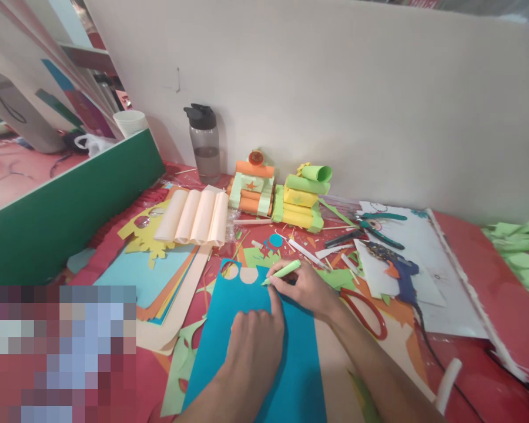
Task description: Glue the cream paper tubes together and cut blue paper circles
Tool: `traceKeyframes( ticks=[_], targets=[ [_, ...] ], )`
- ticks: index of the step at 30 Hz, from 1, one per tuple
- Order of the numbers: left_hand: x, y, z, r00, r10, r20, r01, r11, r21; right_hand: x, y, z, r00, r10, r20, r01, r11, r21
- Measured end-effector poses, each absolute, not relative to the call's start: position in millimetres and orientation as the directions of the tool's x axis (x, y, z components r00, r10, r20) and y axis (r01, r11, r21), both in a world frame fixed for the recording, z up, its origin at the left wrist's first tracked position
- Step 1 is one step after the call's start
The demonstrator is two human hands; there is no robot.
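Observation:
A blue sheet of paper (pixel 255 364) lies in front of me, with two round holes near its far edge. My right hand (pixel 306 288) grips a light green marker (pixel 287 269), its tip down at the sheet's far part. On the same sheet rests my left hand (pixel 256 335). Its index finger is stretched out and presses close to the marker tip, while the other fingers curl under and hold nothing that I can see. Whether something small lies beneath the index fingertip is hidden.
Two paper models, one orange-green (pixel 252 187) and one yellow-green (pixel 300 200), stand by the wall near a bottle (pixel 205 147). Rolled cream paper (pixel 193 217) lies left. Pliers (pixel 379 226), a glue gun (pixel 406 281) and red-handled scissors (pixel 370 320) lie right, among scraps.

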State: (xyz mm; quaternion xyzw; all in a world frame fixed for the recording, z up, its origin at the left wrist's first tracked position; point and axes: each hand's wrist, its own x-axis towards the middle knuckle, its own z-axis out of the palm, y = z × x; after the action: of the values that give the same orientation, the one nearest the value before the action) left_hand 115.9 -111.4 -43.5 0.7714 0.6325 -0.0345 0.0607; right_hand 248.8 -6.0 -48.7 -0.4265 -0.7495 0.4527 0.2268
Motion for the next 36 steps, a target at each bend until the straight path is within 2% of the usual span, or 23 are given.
traceKeyframes(
  ticks=[5, 21, 30, 33, 36],
  targets=[
    [114.0, -108.9, -41.3, 0.222, 0.962, -0.159, 0.975, -0.214, 0.062, 249.4, -7.1, -53.0, -0.479, 0.877, -0.048, 0.44, 0.192, -0.877],
    [106.1, -102.2, -32.2, 0.249, 0.953, -0.174, 0.967, -0.233, 0.103, 249.0, -8.0, -55.0, -0.453, 0.891, -0.029, 0.436, 0.193, -0.879],
    [108.2, -106.0, -40.0, 0.235, 0.972, -0.025, 0.971, -0.234, 0.038, 248.4, -8.0, -54.6, -0.443, 0.896, -0.02, 0.431, 0.194, -0.881],
    [109.0, -107.0, -41.3, 0.24, 0.971, 0.002, 0.97, -0.24, 0.041, 248.1, -8.1, -53.0, -0.451, 0.892, -0.001, 0.444, 0.224, -0.868],
    [110.2, -108.1, -42.2, 0.252, 0.968, 0.022, 0.967, -0.253, 0.04, 247.8, -7.7, -51.6, -0.437, 0.899, -0.024, 0.439, 0.19, -0.878]
  ],
)
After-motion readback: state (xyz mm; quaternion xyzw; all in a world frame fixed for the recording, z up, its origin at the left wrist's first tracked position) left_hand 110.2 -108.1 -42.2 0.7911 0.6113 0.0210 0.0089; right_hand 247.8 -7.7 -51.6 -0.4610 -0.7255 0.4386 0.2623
